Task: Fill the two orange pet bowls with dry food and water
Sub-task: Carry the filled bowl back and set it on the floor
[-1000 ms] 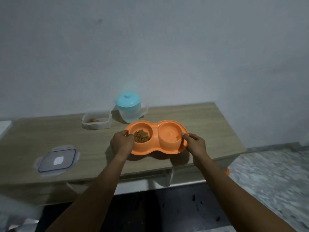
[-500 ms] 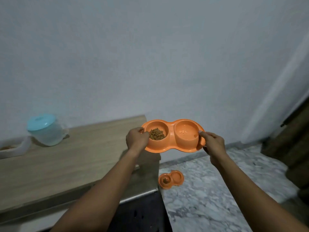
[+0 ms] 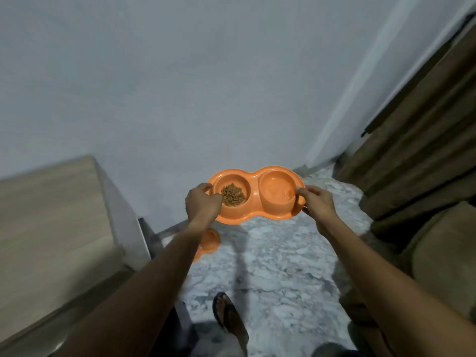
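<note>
I hold an orange double pet bowl (image 3: 255,199) in the air over the marble floor, past the right end of the table. My left hand (image 3: 202,203) grips its left rim and my right hand (image 3: 315,202) grips its right rim. Brown dry food (image 3: 233,194) lies in the left cup, and water (image 3: 278,190) fills the right cup. A second orange double bowl (image 3: 210,242) sits on the floor beside the table's end, partly hidden behind my left forearm.
The wooden table (image 3: 51,215) is at my left. A brown curtain (image 3: 425,140) hangs at the right, with a beige cushioned seat (image 3: 445,256) below it. My sandalled foot (image 3: 229,318) stands on the marble floor (image 3: 278,274). A white wall is ahead.
Both hands lifted the orange bowl off the table and carried it to the right, out over the floor. My view turned right and down, so the jug and food box left the frame.
</note>
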The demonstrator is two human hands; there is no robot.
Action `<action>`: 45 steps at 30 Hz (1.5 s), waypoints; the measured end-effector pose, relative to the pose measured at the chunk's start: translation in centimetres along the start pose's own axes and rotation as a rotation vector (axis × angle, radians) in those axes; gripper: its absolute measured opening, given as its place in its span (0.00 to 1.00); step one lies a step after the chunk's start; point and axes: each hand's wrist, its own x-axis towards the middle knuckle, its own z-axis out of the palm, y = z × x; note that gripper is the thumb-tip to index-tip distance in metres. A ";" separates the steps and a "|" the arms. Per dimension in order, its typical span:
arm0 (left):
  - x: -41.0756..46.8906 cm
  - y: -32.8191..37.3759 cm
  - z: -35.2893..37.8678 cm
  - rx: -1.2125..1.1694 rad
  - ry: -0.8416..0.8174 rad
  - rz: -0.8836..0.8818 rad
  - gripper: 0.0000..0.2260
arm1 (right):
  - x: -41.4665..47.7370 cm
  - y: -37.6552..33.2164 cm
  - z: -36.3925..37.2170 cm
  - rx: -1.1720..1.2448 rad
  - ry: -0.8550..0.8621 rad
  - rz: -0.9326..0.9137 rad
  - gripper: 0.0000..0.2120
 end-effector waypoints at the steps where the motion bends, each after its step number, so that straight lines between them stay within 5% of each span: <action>1: 1.7 -0.3 1.8 0.014 0.007 -0.022 0.20 | 2.3 0.8 0.2 -0.014 -0.001 0.023 0.04; 10: 16.1 -10.4 18.5 0.300 0.083 -0.178 0.09 | 24.7 12.5 6.9 -0.114 -0.164 0.196 0.08; 21: 33.3 -41.4 45.0 0.008 0.271 -0.467 0.21 | 53.2 45.6 20.0 -0.277 -0.358 0.176 0.08; 28: 37.5 -51.9 52.6 -0.001 0.278 -0.532 0.22 | 60.9 58.9 24.1 -0.347 -0.423 0.195 0.07; 33: 38.6 -53.7 53.0 0.030 0.206 -0.506 0.22 | 61.3 60.7 24.9 -0.440 -0.421 0.132 0.05; 38: 38.1 -51.5 51.4 0.052 0.107 -0.507 0.31 | 58.0 57.8 24.3 -0.716 -0.421 0.078 0.37; 45: 31.7 -33.8 40.7 0.196 -0.063 -0.321 0.27 | 44.7 40.8 20.6 -0.656 -0.418 -0.020 0.29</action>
